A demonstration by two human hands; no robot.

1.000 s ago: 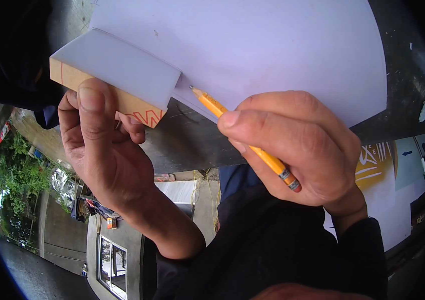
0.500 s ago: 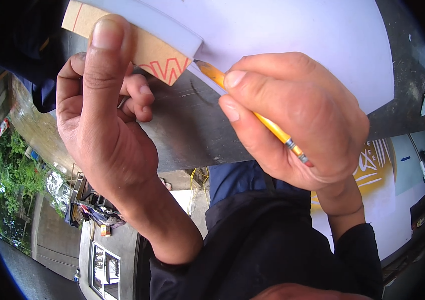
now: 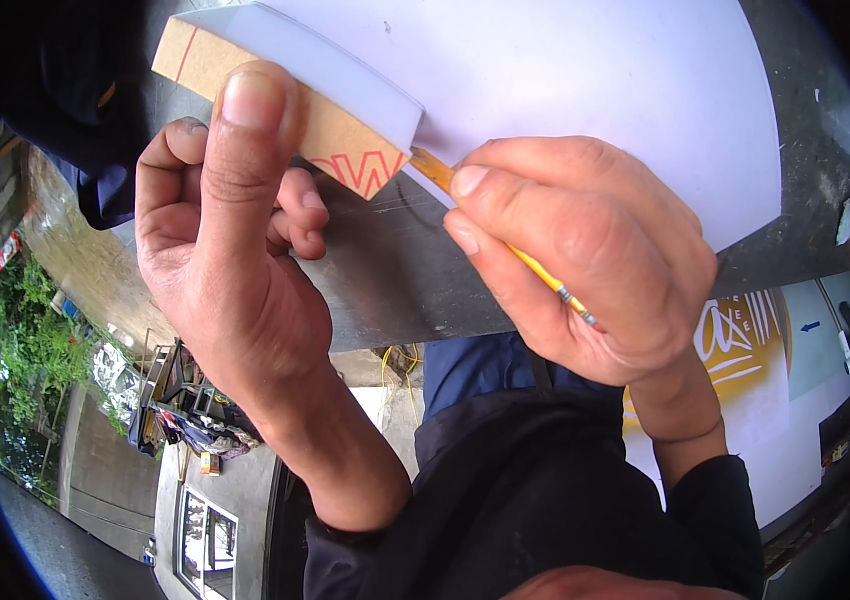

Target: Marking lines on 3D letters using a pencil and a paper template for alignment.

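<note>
- From the head view, my left hand point(image 3: 245, 250) held the angular piece with a smooth white face and a tan, red-printed side point(image 3: 337, 138); my thumb lay flat on the tan side, while whatever pressed from behind was hidden.
- My right hand point(image 3: 595, 250) was drawn narrow around the slim yellow wooden pencil point(image 3: 433, 168), thumb and fingers pinching it near its sharpened end, its eraser end leaning back toward my palm.
- The angular piece sat tilted at the upper left, overlapping the broad white sheet point(image 3: 595, 70) in view; I could not tell whether it rested on it.
- The pencil's sharpened end met the piece's right-hand corner, where the white and tan faces joined; its very point was too hidden to tell touching from just beside.
- Beneath lay the dark grey tabletop point(image 3: 385, 275), with my blue trousers point(image 3: 465, 375) below its edge and a white sheet with a yellow print point(image 3: 735, 355) to the right.
- I judged the step in hand to be setting the pencil at that corner. The next move called for a firm left thumb, a light right pinch and a clear sight of the point.
</note>
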